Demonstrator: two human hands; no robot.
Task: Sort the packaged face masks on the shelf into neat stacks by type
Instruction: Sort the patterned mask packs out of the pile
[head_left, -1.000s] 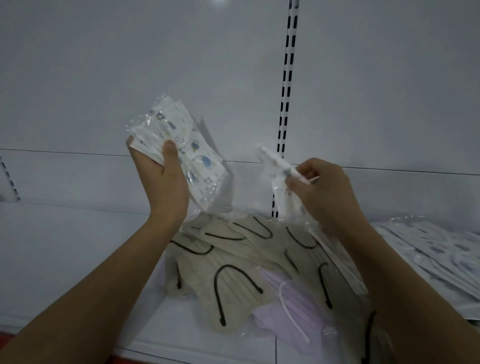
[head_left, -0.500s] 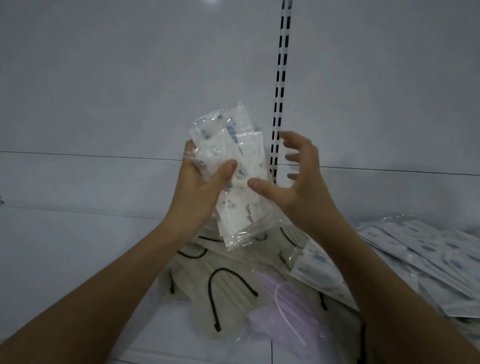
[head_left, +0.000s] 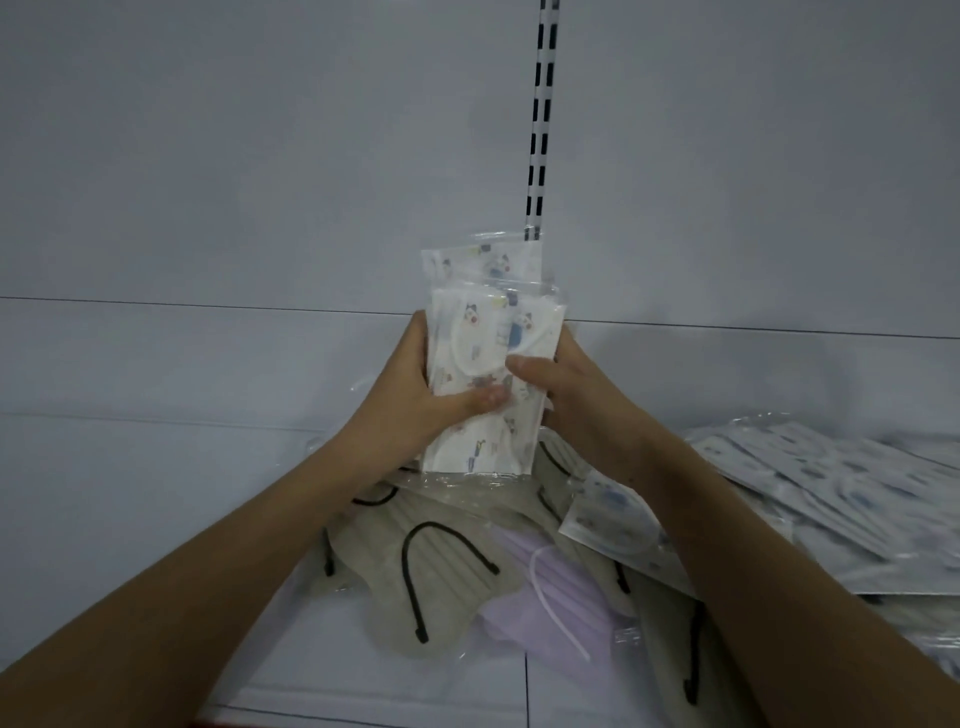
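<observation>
Head view shows you holding a small bundle of clear-wrapped white masks with cartoon prints (head_left: 483, 364) upright between both hands, above the heap on the white shelf (head_left: 130, 493). Your left hand (head_left: 415, 395) grips the bundle's left edge with its thumb curled across the front; your right hand (head_left: 566, 395) clamps the right edge, thumb also on the front. The bundle's long axis runs vertically, and its lower edge hangs just over the beige pleated masks with black ear loops (head_left: 426, 571).

The matching pile of printed packets (head_left: 831, 483) lies to your right, so I judge the right hand is nearer for setting the bundle down there. A lilac mask with a white loop (head_left: 550, 597) sits among the beige ones.

How many packets are in the bundle is unclear; the back fingers of both hands are hidden, and the right-hand pile is cut off by the frame's edge.
</observation>
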